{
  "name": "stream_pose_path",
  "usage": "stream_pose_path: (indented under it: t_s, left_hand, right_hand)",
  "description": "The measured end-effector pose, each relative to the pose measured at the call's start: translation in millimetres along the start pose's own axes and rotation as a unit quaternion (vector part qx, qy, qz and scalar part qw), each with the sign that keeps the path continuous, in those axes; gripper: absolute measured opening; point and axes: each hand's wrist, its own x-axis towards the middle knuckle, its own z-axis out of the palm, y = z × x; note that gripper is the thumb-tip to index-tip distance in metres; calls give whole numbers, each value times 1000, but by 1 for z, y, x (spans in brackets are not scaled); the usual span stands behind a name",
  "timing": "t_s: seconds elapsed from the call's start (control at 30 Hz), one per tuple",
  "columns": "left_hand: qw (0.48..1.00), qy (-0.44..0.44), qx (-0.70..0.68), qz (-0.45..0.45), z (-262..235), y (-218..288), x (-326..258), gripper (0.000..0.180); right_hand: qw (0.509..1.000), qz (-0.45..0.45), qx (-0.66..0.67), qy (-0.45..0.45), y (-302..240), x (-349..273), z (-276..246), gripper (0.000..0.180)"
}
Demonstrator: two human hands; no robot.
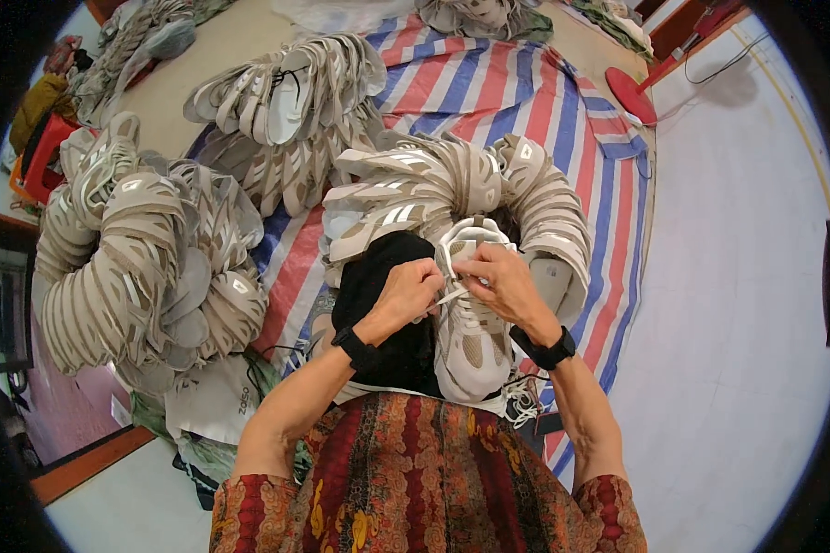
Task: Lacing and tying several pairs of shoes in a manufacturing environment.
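Head view: a shoe (475,361) under two hands, amid stacks on a striped sheet (609,276)

The shoe, off-white with tan panels, is at the middle, just in front of the person's body, its toe toward the shirt (433,470) and its opening facing away. A white lace (453,296) spans the gap between the hands above the eyelets. The left hand (406,293) is curled nearly closed, with the lace coming out from its fingertips. The right hand (500,281) is bent over the upper part of the shoe, thumb and forefinger close together; whether it pinches the lace or the shoe's edge I cannot tell. Both wrists wear black bands (546,348).

Black cloth (387,263) bulges just left of the shoe. Loose laces (523,402) lie in a tangle to the right of its toe.

Just beyond, a curved stack (424,189) of nested shoe uppers arches around the shoe's far end. Another pile (290,92) stands farther off, and a large heap (120,267) fills the left side.

The sheet is red, white and blue, rumpled at its far right corner, and lies over beige matting (581,60). To the right stretches a pale floor (733,304), with a red stand (629,97) near the matting's edge. At far left, a red plastic piece (48,158) sits beside bundled fabric (39,109); below, a brown wooden edge (92,464) borders a pinkish surface (69,405).
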Motion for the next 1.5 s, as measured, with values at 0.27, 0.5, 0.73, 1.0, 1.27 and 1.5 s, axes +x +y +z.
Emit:
stream_pose_path:
  t_s: [0.27, 0.5, 0.73, 1.0, 1.27, 1.5]
  left_hand:
    - [873, 167, 316, 333, 13, -15, 14, 13]
    - [987, 113, -11, 112, 14, -6, 3, 2]
    - [930, 167, 178, 274, 25, -10, 10, 9]
    - [911, 94, 304, 263, 15, -5, 13, 9]
    - [994, 2, -106, 26, 8, -14, 2, 10]
    - [993, 87, -22, 71, 16, -3, 4, 11]
  right_hand:
    - [999, -43, -12, 23, 6, 1, 2, 23]
    - [993, -62, -69, 68, 4, 8, 13, 9]
    - [964, -172, -187, 77, 9, 6, 14, 4]
    - [887, 188, -277, 318, 108, -48, -125, 8]
    - [981, -61, -141, 117, 29, -12, -51, 29]
    - [959, -148, -234, 64, 24, -4, -17, 15]
